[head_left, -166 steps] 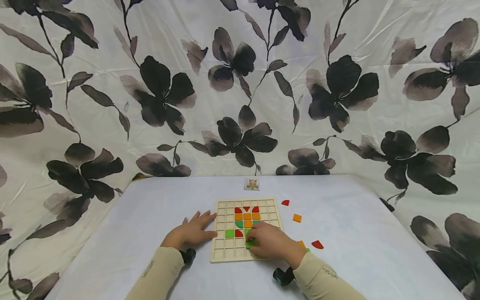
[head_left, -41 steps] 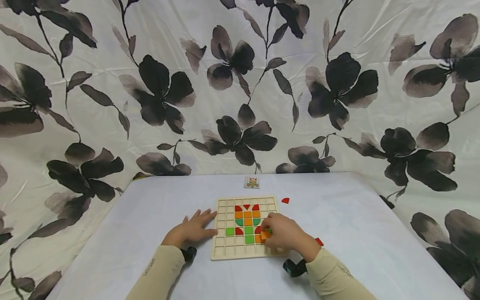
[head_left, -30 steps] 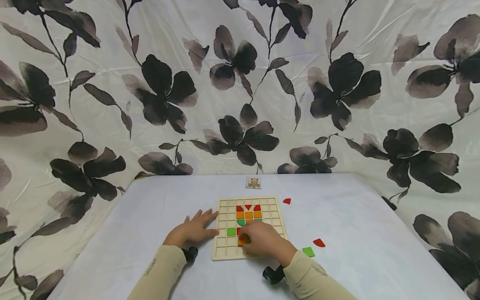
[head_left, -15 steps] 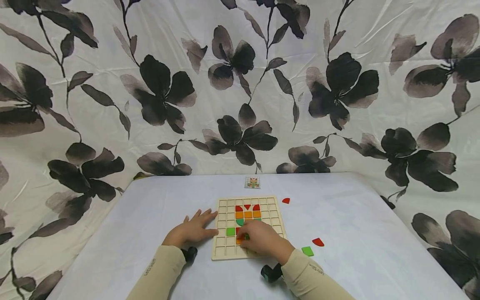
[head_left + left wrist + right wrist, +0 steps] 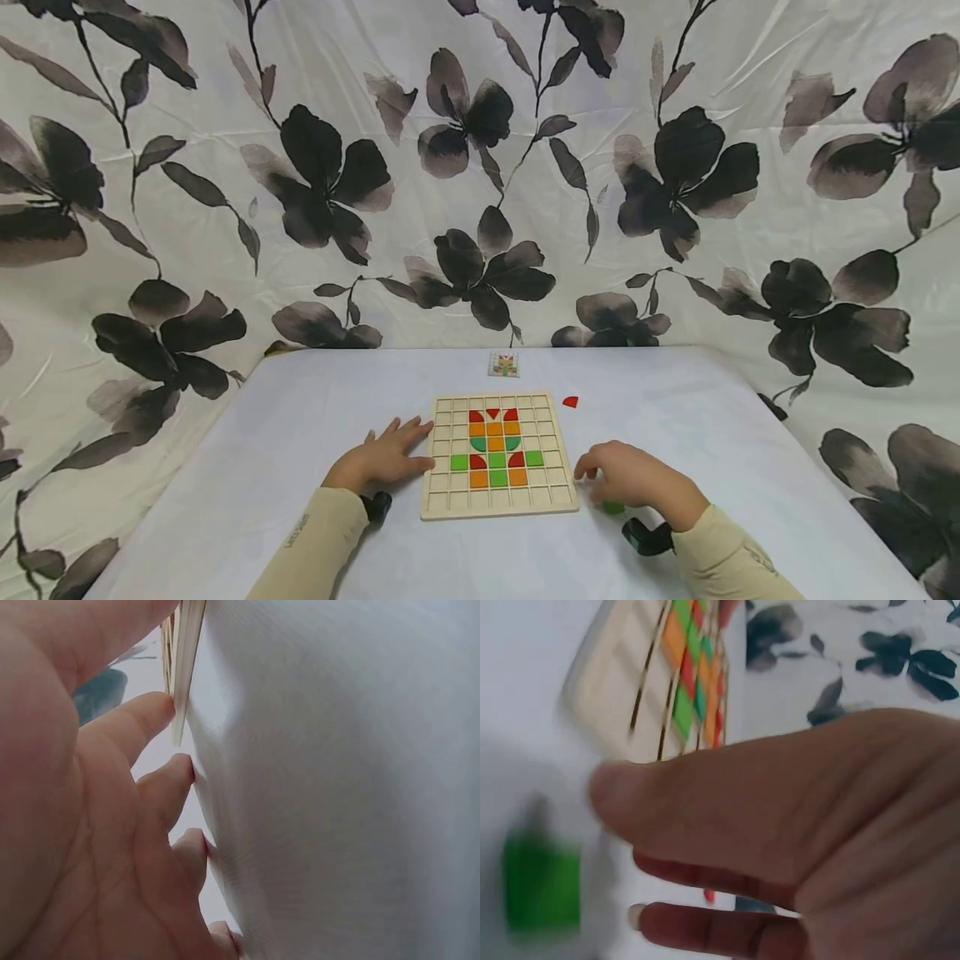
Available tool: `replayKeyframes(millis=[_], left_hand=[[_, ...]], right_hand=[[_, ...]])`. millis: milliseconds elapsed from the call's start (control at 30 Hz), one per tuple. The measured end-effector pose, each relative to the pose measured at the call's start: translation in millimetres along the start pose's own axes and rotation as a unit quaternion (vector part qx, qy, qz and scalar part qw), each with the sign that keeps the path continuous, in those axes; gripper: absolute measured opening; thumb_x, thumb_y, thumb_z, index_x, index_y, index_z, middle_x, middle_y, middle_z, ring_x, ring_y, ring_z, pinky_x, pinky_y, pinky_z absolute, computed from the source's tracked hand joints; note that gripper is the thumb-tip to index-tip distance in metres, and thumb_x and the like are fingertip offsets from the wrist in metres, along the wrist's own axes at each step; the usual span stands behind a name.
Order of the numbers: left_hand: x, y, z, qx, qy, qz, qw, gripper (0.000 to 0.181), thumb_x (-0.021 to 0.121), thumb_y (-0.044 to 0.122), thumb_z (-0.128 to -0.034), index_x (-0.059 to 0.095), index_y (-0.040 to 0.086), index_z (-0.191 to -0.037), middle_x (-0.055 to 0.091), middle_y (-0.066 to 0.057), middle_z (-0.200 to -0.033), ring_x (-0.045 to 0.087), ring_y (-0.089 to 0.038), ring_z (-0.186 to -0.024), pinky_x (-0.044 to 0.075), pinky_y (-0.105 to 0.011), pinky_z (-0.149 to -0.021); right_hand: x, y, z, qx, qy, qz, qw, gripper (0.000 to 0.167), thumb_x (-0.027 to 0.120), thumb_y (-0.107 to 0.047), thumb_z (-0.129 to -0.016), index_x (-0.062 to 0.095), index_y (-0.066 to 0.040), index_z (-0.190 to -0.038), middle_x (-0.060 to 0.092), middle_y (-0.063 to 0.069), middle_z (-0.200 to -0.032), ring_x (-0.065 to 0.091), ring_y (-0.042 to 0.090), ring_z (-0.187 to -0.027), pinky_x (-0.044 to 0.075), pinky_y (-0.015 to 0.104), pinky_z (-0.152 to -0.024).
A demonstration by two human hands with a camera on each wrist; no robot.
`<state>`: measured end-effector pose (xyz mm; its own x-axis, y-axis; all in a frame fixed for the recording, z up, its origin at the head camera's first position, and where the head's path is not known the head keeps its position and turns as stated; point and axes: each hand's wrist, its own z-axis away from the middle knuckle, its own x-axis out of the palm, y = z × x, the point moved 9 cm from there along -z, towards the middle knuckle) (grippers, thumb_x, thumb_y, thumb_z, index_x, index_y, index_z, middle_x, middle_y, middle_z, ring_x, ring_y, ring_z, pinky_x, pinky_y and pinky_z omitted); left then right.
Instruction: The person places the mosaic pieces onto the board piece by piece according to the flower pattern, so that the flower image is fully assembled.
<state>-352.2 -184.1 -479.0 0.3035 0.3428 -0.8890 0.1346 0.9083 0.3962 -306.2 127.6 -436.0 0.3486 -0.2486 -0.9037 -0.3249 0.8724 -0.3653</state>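
Note:
A wooden grid board point(image 5: 450, 504) lies on the table, with red, orange and green tiles set in its middle cells. My left hand point(image 5: 381, 463) rests at the board's left edge, fingers spread; in the left wrist view a fingertip point(image 5: 161, 709) touches the board's side. Right of the board, my right hand point(image 5: 633, 475) hovers over the table with bent fingers and nothing held. Just below it lies a loose green square tile point(image 5: 613, 507), partly covered by the hand and blurred in the right wrist view. An orange square tile point(image 5: 478, 479) sits in the board's lower-left pattern cell.
A red quarter-round tile point(image 5: 571, 402) lies beyond the board's right corner. Behind the board is a small pattern card point(image 5: 503, 365). The white table point(image 5: 360, 550) ends at a flowered cloth point(image 5: 480, 167).
My right hand has left the orange square tile in the lower-left pattern cell and moved right off the board, now covering the loose red tile. The left hand has stayed put.

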Motion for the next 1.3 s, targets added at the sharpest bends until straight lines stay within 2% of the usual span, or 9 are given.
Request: replayKeyframes(millis=[100,267,433,633,767,867,967,1133,1300], left_hand=[[-1.1,-1.7,-0.3,-0.002,0.0,-0.003,1.0,0.073,0.062,0.05,-0.0891,0.035,0.022,-0.151,0.027,-0.011,-0.16,0.012,-0.042,-0.149,0.004,-0.071,-0.112],[-2.7,-1.0,1.1,0.0,0.001,0.002,1.0,0.074,0.063,0.05,-0.0887,0.036,0.021,-0.151,0.027,-0.012,-0.16,0.012,-0.044,-0.148,0.004,-0.072,-0.112],[-2.1,-0.5,2.0,0.0,0.002,0.003,1.0,0.075,0.063,0.051,-0.0876,0.036,0.02,-0.151,0.028,-0.013,-0.159,0.013,-0.044,-0.148,0.005,-0.073,-0.111],[-1.5,-2.3,1.6,-0.005,0.002,0.003,1.0,0.075,0.063,0.052,-0.0876,0.036,0.021,-0.151,0.028,-0.012,-0.16,0.012,-0.043,-0.149,0.004,-0.072,-0.112],[-2.0,-2.0,1.5,-0.006,0.001,0.002,1.0,0.075,0.063,0.052,-0.0876,0.036,0.022,-0.151,0.027,-0.012,-0.16,0.012,-0.043,-0.149,0.004,-0.072,-0.112],[-2.3,-2.0,1.6,-0.008,0.0,0.002,1.0,0.075,0.063,0.052,-0.0876,0.036,0.022,-0.151,0.027,-0.012,-0.16,0.012,-0.043,-0.149,0.004,-0.072,-0.112],[-2.0,-2.3,1.2,-0.008,0.0,0.0,1.0,0.075,0.063,0.052,-0.0878,0.036,0.022,-0.151,0.027,-0.012,-0.16,0.012,-0.043,-0.149,0.004,-0.072,-0.112],[0.1,-1.7,0.7,-0.007,-0.003,0.006,1.0,0.076,0.063,0.053,-0.0877,0.035,0.021,-0.151,0.027,-0.012,-0.16,0.011,-0.043,-0.149,0.004,-0.072,-0.112],[3.0,-2.5,-0.2,-0.008,-0.001,0.008,0.9999,0.075,0.062,0.052,-0.088,0.036,0.021,-0.151,0.027,-0.011,-0.16,0.011,-0.043,-0.149,0.003,-0.072,-0.112]], right_hand=[[-1,19,14.3,0.032,-0.008,0.005,0.9994,0.028,0.081,-0.008,-0.072,0.072,-0.019,-0.097,0.061,-0.004,-0.088,0.052,0.015,-0.082,0.047,0.038,-0.076],[1,36,25.7,0.031,-0.008,0.01,0.9994,0.031,0.083,-0.01,-0.07,0.072,-0.022,-0.096,0.056,-0.006,-0.084,0.049,0.014,-0.081,0.046,0.037,-0.079],[-2,42,27.8,0.009,0.015,0.019,0.9996,0.027,0.076,-0.008,-0.075,0.072,-0.021,-0.098,0.056,-0.007,-0.086,0.049,0.012,-0.08,0.046,0.034,-0.074],[-9,58,23.8,0.035,0.066,0.07,0.9948,0.017,0.075,-0.008,-0.08,0.072,-0.017,-0.094,0.06,-0.005,-0.088,0.052,0.012,-0.078,0.051,0.036,-0.075],[-8,63,19.9,0.034,0.075,0.062,0.9947,0.017,0.076,-0.006,-0.078,0.07,-0.014,-0.092,0.061,-0.003,-0.085,0.053,0.013,-0.078,0.051,0.037,-0.075],[-9,57,16.6,0.028,0.082,0.045,0.9952,0.017,0.075,-0.004,-0.075,0.07,-0.014,-0.089,0.058,-0.003,-0.082,0.051,0.013,-0.075,0.049,0.033,-0.071],[-9,39,10.4,-0.002,0.088,0.026,0.9958,0.018,0.073,-0.004,-0.075,0.07,-0.016,-0.088,0.056,-0.005,-0.084,0.049,0.012,-0.075,0.046,0.029,-0.069],[-3,-5,-3.3,-0.099,0.086,0.008,0.9913,0.021,0.068,-0.004,-0.08,0.073,-0.018,-0.094,0.057,-0.008,-0.09,0.051,0.009,-0.078,0.047,0.024,-0.069],[9,-42,-18.1,-0.172,0.083,0.035,0.981,0.023,0.064,-0.002,-0.081,0.074,-0.018,-0.094,0.058,-0.009,-0.089,0.05,0.005,-0.078,0.048,0.022,-0.071]])
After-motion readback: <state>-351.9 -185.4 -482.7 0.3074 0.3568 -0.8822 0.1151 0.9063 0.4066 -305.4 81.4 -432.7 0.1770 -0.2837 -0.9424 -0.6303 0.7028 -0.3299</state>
